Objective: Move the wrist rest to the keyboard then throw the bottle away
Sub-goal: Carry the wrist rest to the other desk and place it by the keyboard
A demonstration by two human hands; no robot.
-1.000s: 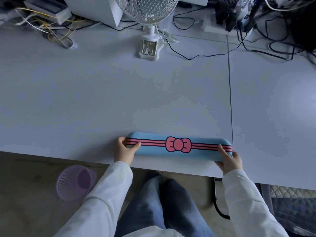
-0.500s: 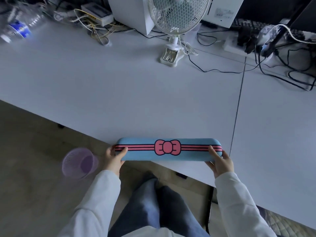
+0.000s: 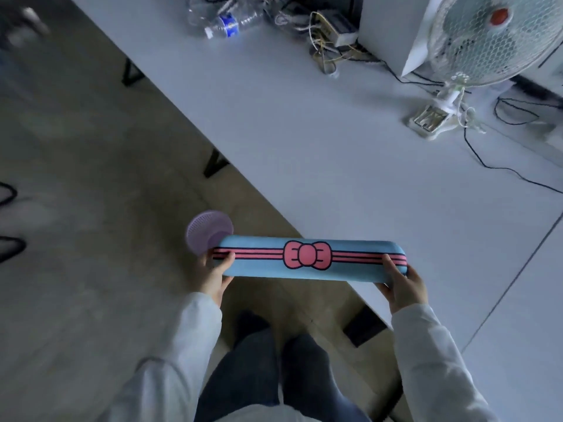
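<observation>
The wrist rest (image 3: 307, 258) is a long blue pad with pink stripes and a pink bow. I hold it level in the air at the white table's near edge, part of it past the edge over the floor. My left hand (image 3: 213, 274) grips its left end and my right hand (image 3: 402, 284) grips its right end. A clear plastic bottle (image 3: 227, 19) with a blue label lies on its side at the table's far left corner. No keyboard is in view.
A purple mesh waste basket (image 3: 204, 231) stands on the floor just behind my left hand. On the white table (image 3: 304, 147) are a clip fan (image 3: 475, 56), a white box (image 3: 393, 28), tangled wires (image 3: 323, 35) and black cables (image 3: 499, 166).
The wrist rest has come up off the table and moved left past its edge, still held in both hands. The view has swung left, bringing the bottle and more floor into sight.
</observation>
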